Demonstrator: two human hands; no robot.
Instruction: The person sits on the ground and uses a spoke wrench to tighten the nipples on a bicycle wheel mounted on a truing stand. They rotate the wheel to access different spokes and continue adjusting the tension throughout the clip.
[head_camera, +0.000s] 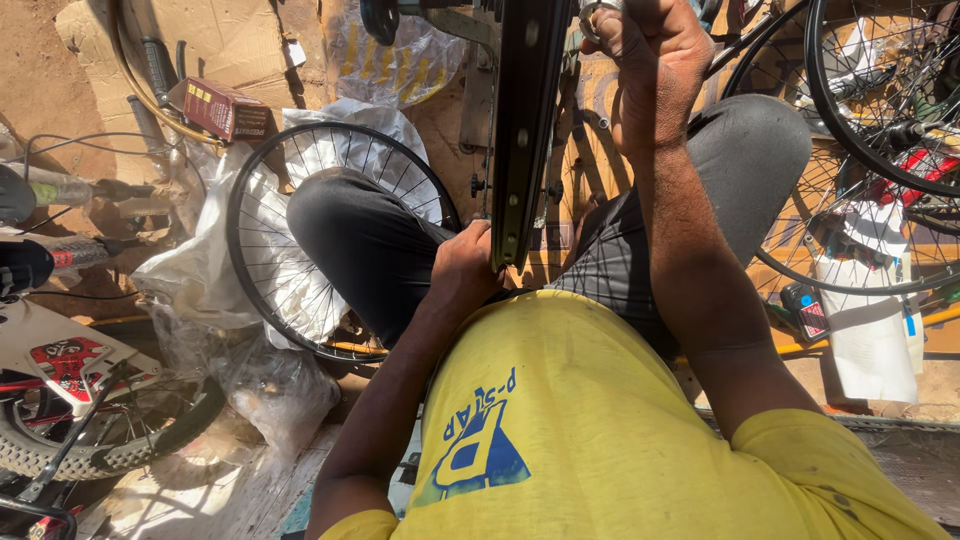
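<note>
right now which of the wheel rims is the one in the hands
The upright black rim, seen edge-on between the knees: left hand at its lower end, right hand up beside it. The spoked wheel lies flat under the leg.

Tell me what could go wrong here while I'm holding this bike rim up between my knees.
The black rim stands on edge, steadied only by your left hand at its lower end and your right hand higher up; it might slip or twist. Your left fingers sit against the rim's edge, so a sudden shift could pinch them. The spoked wheel under your left leg could get bent spokes if you lean on it.
</note>
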